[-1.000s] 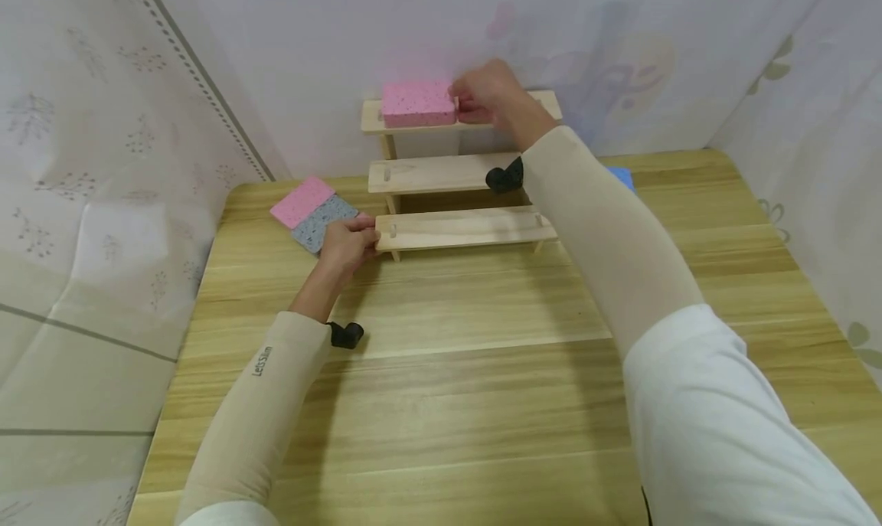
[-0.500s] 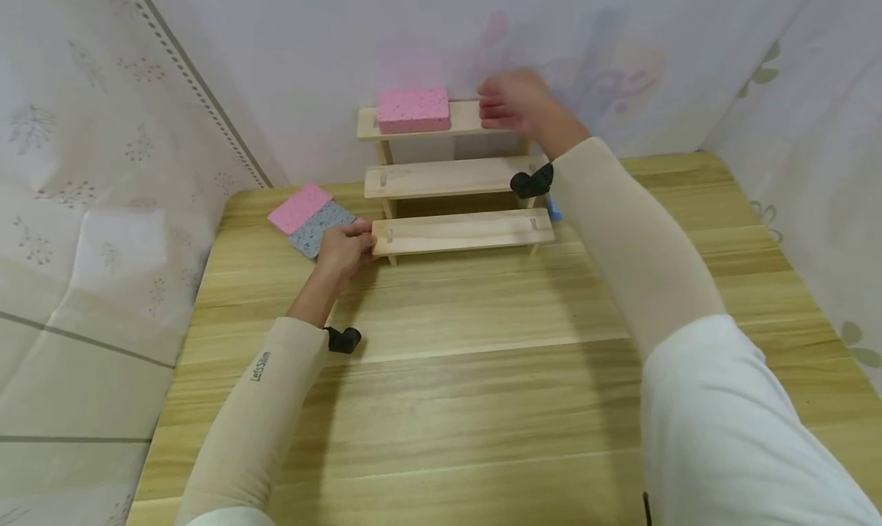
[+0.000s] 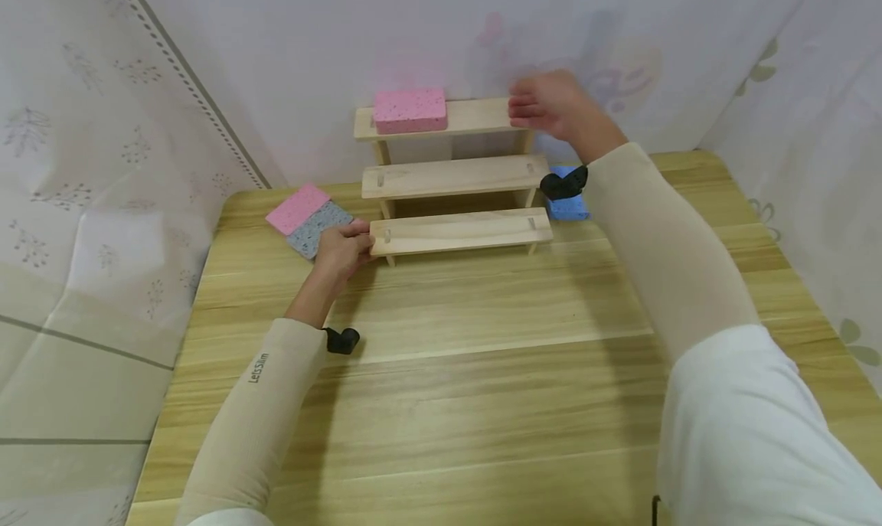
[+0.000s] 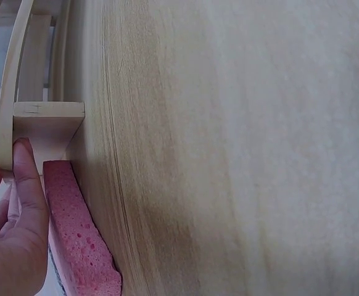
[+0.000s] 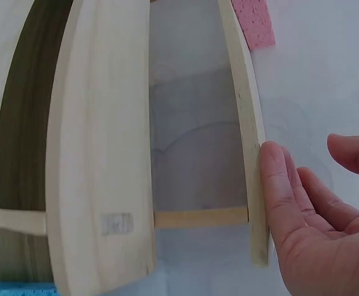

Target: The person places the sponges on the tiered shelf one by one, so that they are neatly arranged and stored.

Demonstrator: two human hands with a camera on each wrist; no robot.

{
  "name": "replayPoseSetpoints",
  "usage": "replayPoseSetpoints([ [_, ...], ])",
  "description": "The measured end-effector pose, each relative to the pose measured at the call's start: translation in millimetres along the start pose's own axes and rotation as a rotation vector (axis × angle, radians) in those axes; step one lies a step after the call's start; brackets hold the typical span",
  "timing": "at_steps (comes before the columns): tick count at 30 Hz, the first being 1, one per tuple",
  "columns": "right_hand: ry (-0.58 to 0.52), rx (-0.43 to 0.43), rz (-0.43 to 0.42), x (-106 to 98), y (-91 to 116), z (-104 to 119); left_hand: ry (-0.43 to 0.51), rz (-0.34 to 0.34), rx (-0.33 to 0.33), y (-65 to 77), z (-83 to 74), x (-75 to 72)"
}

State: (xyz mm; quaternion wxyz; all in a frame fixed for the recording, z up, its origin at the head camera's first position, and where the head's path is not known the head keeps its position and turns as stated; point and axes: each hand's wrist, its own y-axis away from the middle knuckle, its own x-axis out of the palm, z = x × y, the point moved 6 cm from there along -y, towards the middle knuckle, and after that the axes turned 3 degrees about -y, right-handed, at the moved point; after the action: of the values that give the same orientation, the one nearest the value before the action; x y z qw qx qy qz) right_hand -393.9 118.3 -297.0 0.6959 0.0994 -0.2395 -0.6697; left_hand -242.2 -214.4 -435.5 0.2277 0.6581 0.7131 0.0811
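Observation:
A three-tier wooden shelf stand stands at the back of the table. My left hand pinches the left end of its lowest board between thumb and fingers. On the top board's left part lies a pink speckled sponge. My right hand is at the top board's right end, fingers fairly straight and thumb apart. In the right wrist view, the fingertips lie against or very near that board's edge; nothing is held.
Left of the stand lie a pink sponge piece and a grey one, with more pink beside the left hand. A blue sponge lies at the stand's right, partly behind the black wrist camera. A patterned curtain hangs behind.
My right hand has let go of the pink sponge on the top board and moved right to that board's end. The blue sponge has come into fuller view. The left hand keeps its hold.

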Motion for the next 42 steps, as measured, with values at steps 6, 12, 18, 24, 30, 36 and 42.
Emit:
replayPoseSetpoints([
  [6, 0.007, -0.016, 0.023, -9, 7, -4, 0.000, -0.012, -0.001, 1.7, 0.4, -2.7],
  [12, -0.038, -0.045, 0.063, -26, 15, -8, 0.014, -0.014, 0.008, 3.8, -1.0, -3.0],
  [18, -0.081, -0.074, 0.112, -44, 22, -15, 0.027, -0.008, 0.020, 5.0, -3.6, -2.6],
  [24, -0.175, -0.076, 0.117, -71, 28, -27, 0.030, -0.007, 0.014, 5.7, -3.2, -1.3],
  [30, -0.283, -0.050, 0.074, -100, 31, -38, 0.039, -0.015, 0.011, 5.9, -3.5, -1.4],
  [36, -0.340, -0.024, 0.019, -125, 35, -52, 0.038, -0.011, 0.006, 7.1, -4.0, -1.3],
  [42, -0.358, 0.022, -0.021, -147, 36, -70, 0.037, -0.016, 0.007, 8.5, -4.6, -2.4],
])
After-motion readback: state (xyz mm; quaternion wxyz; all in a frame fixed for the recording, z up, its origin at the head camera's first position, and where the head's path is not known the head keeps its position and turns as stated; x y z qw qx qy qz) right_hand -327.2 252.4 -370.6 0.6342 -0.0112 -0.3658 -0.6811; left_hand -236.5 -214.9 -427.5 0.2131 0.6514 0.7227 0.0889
